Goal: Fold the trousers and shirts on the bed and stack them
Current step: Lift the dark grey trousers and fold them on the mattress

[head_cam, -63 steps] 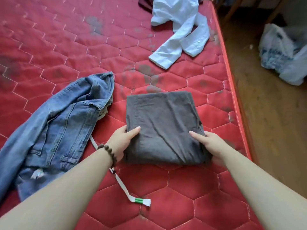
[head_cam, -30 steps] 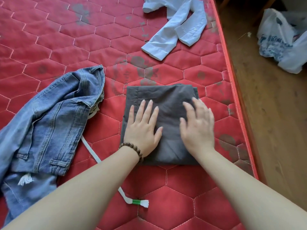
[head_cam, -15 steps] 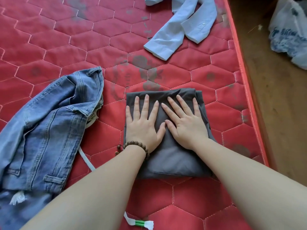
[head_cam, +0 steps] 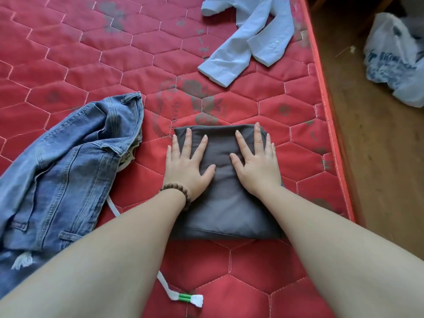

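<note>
Folded grey trousers (head_cam: 226, 212) lie in a neat rectangle near the bed's (head_cam: 68, 72) right edge. Crumpled denim jacket (head_cam: 68, 166) lies left; a pale blue shirt (head_cam: 247, 40) sprawls unfolded, far right.

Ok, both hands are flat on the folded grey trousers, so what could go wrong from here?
1. The folded grey trousers look puffy; once the left hand and right hand lift, the fold may spring open.
2. The bundle lies near the mattress edge, so a sideways push could slide it towards the floor.
3. The white drawstring runs under the left forearm; it may snag when reaching for the denim jacket.
</note>
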Tool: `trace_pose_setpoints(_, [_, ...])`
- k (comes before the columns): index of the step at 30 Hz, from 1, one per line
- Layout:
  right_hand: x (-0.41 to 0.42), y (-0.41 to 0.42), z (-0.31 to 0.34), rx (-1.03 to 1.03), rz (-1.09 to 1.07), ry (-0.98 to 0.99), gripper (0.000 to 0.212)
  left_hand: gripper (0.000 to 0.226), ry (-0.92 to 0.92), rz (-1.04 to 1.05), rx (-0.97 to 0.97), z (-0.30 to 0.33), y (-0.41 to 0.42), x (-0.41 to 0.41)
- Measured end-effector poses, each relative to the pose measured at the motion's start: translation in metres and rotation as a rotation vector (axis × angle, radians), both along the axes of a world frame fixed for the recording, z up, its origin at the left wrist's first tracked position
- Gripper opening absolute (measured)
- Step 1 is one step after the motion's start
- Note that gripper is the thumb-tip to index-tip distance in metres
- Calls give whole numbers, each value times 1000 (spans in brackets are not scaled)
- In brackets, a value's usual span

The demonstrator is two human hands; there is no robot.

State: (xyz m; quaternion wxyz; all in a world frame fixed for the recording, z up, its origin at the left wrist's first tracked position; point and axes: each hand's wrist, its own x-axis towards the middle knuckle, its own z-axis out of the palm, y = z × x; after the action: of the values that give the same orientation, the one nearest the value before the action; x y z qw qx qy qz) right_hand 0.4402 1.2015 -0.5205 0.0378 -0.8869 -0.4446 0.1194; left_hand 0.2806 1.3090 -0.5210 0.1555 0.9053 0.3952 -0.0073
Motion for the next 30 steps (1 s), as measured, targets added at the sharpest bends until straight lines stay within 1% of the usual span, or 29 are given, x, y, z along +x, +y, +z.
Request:
trace_pose_setpoints(3, [-12, -24, 3, -7, 7, 4, 61, 73, -15, -43, -40, 3, -1, -23])
trace_pose_setpoints(7, [-42, -73, 8, 88, -131, 47, 60, 77, -80, 54, -112, 6, -32, -52])
trace_pose_setpoints(10, [-62, -100, 15, 129, -198, -19, 57, 78, -150, 84, -182, 12, -61, -60])
trace_pose_setpoints(13, [-73, -123, 18, 120, -236, -42, 55, 78, -178, 80, -208, 14, -89, -65])
trace_pose_setpoints(18, [-77, -188, 16, 11, -261, -31, 59, 82, -141, 51, -195, 13, -158, -61])
trace_pose_setpoints(23, [-71, -250, 18, -41, -298, -10, 61, 81, -78, 15, -160, 12, -218, -54])
trace_pose_setpoints(27, [-70, -259, 18, -83, -287, 1, 60, 80, -39, 22, -116, 14, -232, -54])
trace_pose_setpoints(30, [-75, -256, 24, -78, -261, -79, 59, 80, 27, -10, -66, 16, -227, -57])
